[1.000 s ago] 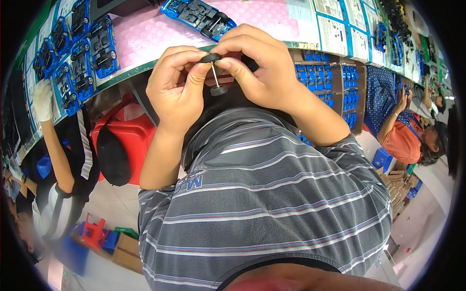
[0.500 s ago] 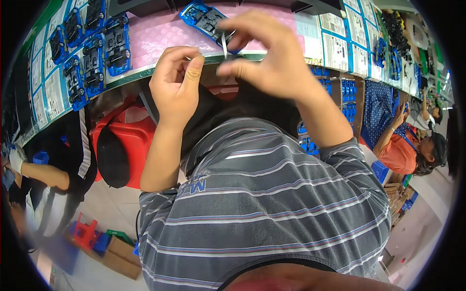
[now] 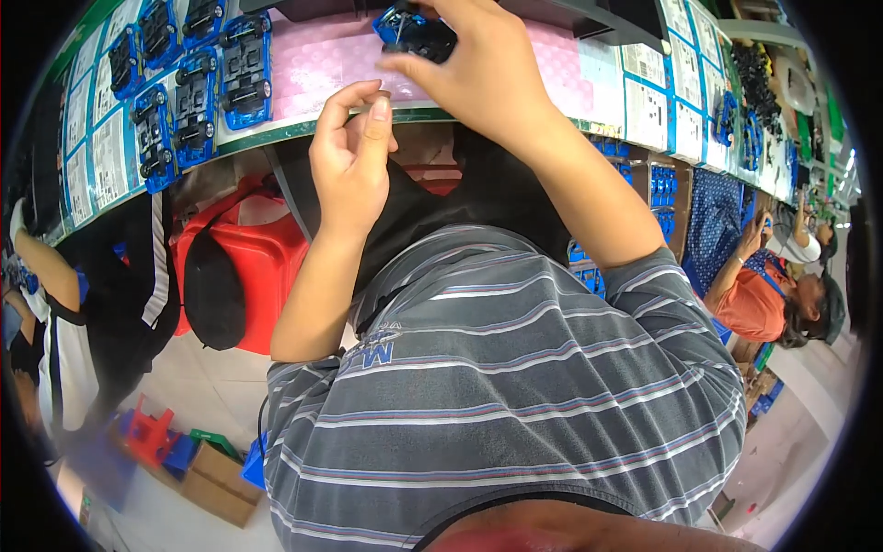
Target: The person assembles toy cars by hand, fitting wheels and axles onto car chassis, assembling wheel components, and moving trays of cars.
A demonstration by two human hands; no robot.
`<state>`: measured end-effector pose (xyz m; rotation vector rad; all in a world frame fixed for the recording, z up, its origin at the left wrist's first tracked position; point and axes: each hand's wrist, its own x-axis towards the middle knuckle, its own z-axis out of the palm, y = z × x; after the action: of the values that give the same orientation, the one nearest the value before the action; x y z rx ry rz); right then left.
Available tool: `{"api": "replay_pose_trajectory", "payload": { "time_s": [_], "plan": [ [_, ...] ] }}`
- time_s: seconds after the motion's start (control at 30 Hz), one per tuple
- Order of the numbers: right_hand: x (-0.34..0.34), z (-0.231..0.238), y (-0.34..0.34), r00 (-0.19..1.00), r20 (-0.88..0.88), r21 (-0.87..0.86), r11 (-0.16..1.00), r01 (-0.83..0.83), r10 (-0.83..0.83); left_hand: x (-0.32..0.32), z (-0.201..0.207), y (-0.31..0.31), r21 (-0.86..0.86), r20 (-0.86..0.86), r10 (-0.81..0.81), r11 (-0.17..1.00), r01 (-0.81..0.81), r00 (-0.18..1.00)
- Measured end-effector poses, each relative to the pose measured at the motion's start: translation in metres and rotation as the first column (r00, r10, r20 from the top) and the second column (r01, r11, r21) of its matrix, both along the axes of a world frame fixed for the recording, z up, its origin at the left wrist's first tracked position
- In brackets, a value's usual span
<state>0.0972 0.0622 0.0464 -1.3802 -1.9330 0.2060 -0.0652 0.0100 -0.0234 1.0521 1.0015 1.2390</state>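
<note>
A blue toy car (image 3: 394,42) with a black underside lies at the far edge of the pink padded mat. Over it reaches my right hand (image 3: 497,78), thumb on the near side and fingers curled across the far side, gripping it. Part of the car is hidden by that hand. My left hand (image 3: 349,170) is held up just in front of the table edge, thumb and forefinger pinched together. Whatever may be between those fingertips is too small to make out.
Several blue toy cars (image 3: 246,78) lie underside up at the left on printed sheets. Black trays (image 3: 602,20) stand behind the pink mat (image 3: 313,57). A red plastic chair (image 3: 267,253) stands at the left; co-workers are on both sides, one in an orange top (image 3: 750,304).
My right hand has moved away from me and up to the toy car, which has turned and shifted slightly. My left hand has moved a little right, still pinched.
</note>
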Motion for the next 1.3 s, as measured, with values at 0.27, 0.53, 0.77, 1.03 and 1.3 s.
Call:
{"api": "replay_pose_trajectory", "payload": {
  "time_s": [0.27, 0.53, 0.77, 1.03, 1.3],
  "plan": [
    [0.009, 0.001, -0.040, 0.875, -0.241, 0.043, 0.906, -0.422, 0.419, -0.008, 0.030, -0.006, 0.108, 0.221, -0.111, 0.990, 0.089, 0.969],
    [0.024, 0.010, -0.052, 0.815, -0.530, -0.240, 0.881, -0.408, 0.233, -0.007, 0.034, -0.007, 0.361, -0.085, -0.072, 0.928, 0.098, 0.994],
    [0.025, 0.010, -0.061, 0.683, -0.692, -0.316, 0.754, -0.576, 0.233, -0.009, 0.040, -0.008, 0.569, -0.309, 0.138, 0.820, 0.067, 0.941],
    [0.023, 0.003, -0.068, 0.410, -0.912, -0.290, 0.663, -0.690, 0.028, -0.010, 0.054, -0.007, 0.743, -0.438, 0.290, 0.649, 0.161, 0.851],
    [0.028, -0.002, -0.070, 0.376, -0.923, -0.343, 0.614, -0.710, -0.081, -0.006, 0.047, -0.003, 0.739, -0.447, 0.244, 0.644, 0.200, 0.861]
  ]
}}
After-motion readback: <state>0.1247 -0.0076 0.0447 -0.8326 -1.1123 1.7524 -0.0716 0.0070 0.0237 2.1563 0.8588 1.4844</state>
